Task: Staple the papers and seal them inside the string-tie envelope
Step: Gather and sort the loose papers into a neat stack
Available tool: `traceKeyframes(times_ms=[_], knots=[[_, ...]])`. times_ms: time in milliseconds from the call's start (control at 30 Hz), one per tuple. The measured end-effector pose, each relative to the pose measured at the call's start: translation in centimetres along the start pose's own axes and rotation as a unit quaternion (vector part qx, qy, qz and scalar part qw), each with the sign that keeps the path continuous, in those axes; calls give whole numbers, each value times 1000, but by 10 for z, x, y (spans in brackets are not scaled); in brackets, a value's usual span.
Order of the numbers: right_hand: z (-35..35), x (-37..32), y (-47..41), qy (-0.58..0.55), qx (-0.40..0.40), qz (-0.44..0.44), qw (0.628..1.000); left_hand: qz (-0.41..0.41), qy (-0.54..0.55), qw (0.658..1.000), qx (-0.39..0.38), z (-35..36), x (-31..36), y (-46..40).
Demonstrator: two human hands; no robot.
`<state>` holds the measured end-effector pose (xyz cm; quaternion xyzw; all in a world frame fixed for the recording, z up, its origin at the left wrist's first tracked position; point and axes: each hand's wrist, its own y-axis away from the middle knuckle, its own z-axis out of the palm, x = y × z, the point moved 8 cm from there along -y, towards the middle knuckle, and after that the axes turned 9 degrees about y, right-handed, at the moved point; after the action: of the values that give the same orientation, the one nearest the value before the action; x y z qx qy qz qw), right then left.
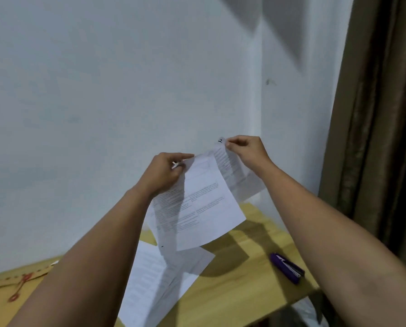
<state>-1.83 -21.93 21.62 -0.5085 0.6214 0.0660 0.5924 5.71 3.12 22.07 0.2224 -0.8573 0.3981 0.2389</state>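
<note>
Both hands hold printed papers [204,204] up in the air above the far part of the table [244,279], in front of the wall [102,90]. The left hand [166,173] pinches the upper left edge of the front sheets; the right hand [244,147] pinches the top corner of a sheet marked "2", higher and farther right. The sheets hang fanned and unaligned, long axis running down toward the table. More paper [154,284] lies flat below them. The stapler [288,267] lies on the table to the right, long axis pointing near-right, under the right forearm, so the right hand is likely the one to fetch it once the edges are squared. The envelope [13,286] rests at the near left, its string tie showing
</note>
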Motion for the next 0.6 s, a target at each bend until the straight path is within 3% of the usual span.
traceKeyframes(times_ms=[333,467,600], knots=[[77,-85,54,-172,-161,83,968,8,-27,995,93,-98,54,47],[112,-73,75,-237,-183,119,947,-39,-21,995,86,-106,30,61],[138,-33,94,-223,-168,156,947,-91,-1,993,73,-88,-11,81]])
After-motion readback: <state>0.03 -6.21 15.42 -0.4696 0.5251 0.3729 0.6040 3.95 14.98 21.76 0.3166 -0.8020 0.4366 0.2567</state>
